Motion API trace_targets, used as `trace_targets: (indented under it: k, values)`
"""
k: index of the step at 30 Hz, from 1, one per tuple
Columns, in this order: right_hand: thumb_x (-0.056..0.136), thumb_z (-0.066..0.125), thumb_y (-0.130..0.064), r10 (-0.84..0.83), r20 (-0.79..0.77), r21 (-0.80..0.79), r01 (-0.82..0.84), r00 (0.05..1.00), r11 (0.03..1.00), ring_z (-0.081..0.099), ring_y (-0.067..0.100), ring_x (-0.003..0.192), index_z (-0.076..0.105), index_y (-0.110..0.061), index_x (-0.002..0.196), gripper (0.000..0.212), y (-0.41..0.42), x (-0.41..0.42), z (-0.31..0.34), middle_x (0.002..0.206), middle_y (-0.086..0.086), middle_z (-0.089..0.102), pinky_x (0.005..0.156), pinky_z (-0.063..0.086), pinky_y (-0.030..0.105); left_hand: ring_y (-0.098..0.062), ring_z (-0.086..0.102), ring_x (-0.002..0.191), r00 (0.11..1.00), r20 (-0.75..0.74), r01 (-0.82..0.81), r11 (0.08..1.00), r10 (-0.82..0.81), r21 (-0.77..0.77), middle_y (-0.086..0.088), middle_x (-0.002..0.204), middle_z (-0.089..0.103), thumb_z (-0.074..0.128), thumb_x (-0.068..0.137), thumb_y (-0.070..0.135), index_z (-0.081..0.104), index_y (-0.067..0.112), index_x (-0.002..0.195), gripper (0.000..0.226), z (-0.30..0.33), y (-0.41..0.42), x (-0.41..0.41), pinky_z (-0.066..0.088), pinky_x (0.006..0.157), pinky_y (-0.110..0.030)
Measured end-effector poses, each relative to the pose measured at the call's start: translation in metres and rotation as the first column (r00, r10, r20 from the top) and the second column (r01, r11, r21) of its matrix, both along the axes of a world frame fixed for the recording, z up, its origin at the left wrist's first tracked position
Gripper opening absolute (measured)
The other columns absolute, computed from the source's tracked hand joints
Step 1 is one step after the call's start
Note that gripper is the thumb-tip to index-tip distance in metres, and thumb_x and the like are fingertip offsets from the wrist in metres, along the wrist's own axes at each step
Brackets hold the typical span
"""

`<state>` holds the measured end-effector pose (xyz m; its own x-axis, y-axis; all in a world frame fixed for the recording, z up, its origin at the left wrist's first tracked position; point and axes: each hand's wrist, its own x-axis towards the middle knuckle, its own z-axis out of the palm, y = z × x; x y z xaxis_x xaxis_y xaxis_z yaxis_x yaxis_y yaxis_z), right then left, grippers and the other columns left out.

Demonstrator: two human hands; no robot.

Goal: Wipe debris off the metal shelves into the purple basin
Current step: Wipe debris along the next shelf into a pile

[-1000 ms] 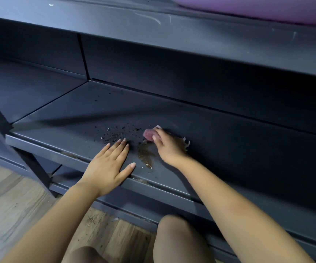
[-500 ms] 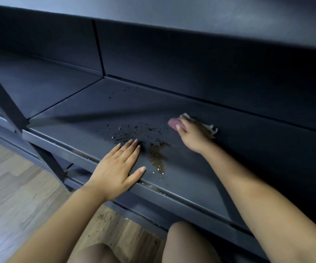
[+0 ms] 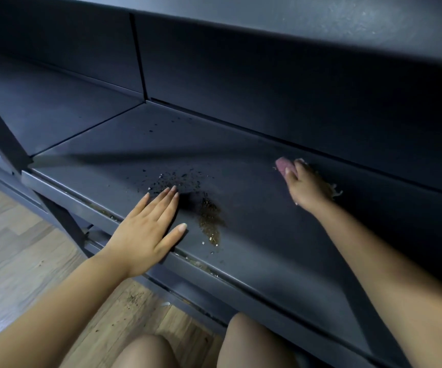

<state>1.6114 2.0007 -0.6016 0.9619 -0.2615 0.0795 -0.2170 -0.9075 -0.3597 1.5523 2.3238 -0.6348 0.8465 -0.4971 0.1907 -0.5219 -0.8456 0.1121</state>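
Dark grey metal shelf (image 3: 254, 235) seen from above, wood-plank floor (image 3: 15, 248) showing at eight o'clock below its front edge. Left hand (image 3: 148, 229) laid flat on the shelf near the front lip, fingers straight and close together, thumb spread out toward three o'clock. Brown heap of fine debris (image 3: 210, 221) just beside that thumb at its three o'clock, with darker scattered crumbs (image 3: 177, 179) fanned out at twelve o'clock from the fingertips. Right hand (image 3: 307, 187) farther back on the same shelf, at two o'clock from the heap and well apart from it, fingers curled over a pink cloth (image 3: 282, 166), pressing it to the metal; pale frayed threads poking out from under the wrist side. More crumbs lodged along the front lip of the shelf (image 3: 201, 264) and sprinkled on the floor at six o'clock from the left hand. Bare knees at the bottom edge. Underside of a higher shelf (image 3: 321, 30) across the top. Purple basin outside the view.
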Motion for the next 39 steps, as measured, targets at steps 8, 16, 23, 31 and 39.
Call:
trace_targets:
  k: [8,16,23,31,39]
  values:
    - [0.103,0.033,-0.027,0.501,0.038,0.02,-0.502,0.865,0.865,0.027,0.016,0.14,0.04,-0.017,0.141,0.04,0.112,0.012,0.003,0.155,0.0,0.027,0.112,0.018,0.024,-0.012,-0.021,0.14,0.998,-0.055,-0.039,0.999,0.04,0.017,0.001,0.153,-0.013,-0.03,0.073,0.073,-0.013,0.017,0.143,0.091,0.004,-0.004,-0.002,-0.022,0.11,-0.018]
    - [0.102,0.035,-0.026,0.51,0.061,0.097,-0.513,0.858,0.853,0.032,0.025,0.138,0.037,-0.015,0.143,0.043,0.078,0.007,0.002,0.152,0.002,0.033,0.112,0.025,0.034,-0.01,-0.02,0.141,0.995,-0.08,-0.049,0.998,0.051,0.029,0.003,0.152,-0.014,-0.029,0.075,0.072,-0.013,0.018,0.142,0.088,0.005,-0.004,-0.004,-0.021,0.111,-0.019]
    - [0.101,0.027,-0.036,-0.048,-0.028,0.07,0.05,0.998,0.996,0.05,0.039,0.115,0.045,-0.008,0.127,0.042,-0.02,0.045,-0.002,0.13,0.02,0.051,0.096,0.04,0.045,-0.02,-0.005,0.145,0.999,-0.01,-0.032,0.999,0.032,0.038,-0.005,0.156,0.001,-0.017,0.088,0.067,0.0,0.013,0.146,0.081,0.002,-0.003,-0.003,-0.013,0.114,-0.023]
    - [0.101,0.037,-0.029,0.487,0.045,-0.011,-0.487,0.872,0.873,0.037,0.022,0.134,0.044,-0.017,0.138,0.04,0.094,0.049,-0.003,0.149,0.002,0.036,0.103,0.03,0.027,-0.024,0.008,0.144,0.999,0.047,-0.017,1.0,0.016,0.023,-0.008,0.154,0.014,-0.006,0.097,0.059,0.012,0.009,0.146,0.073,-0.001,-0.003,-0.001,-0.008,0.114,-0.025]
    - [0.103,0.034,-0.026,0.53,0.14,0.087,-0.544,0.836,0.835,0.034,0.015,0.136,0.04,-0.022,0.141,0.039,0.109,0.016,0.003,0.151,-0.006,0.035,0.103,0.024,0.023,-0.023,0.031,0.138,0.986,0.163,0.033,0.997,-0.044,0.072,-0.011,0.148,0.034,0.014,0.105,0.044,0.03,0.004,0.144,0.057,0.0,0.011,0.005,0.008,0.113,-0.03]
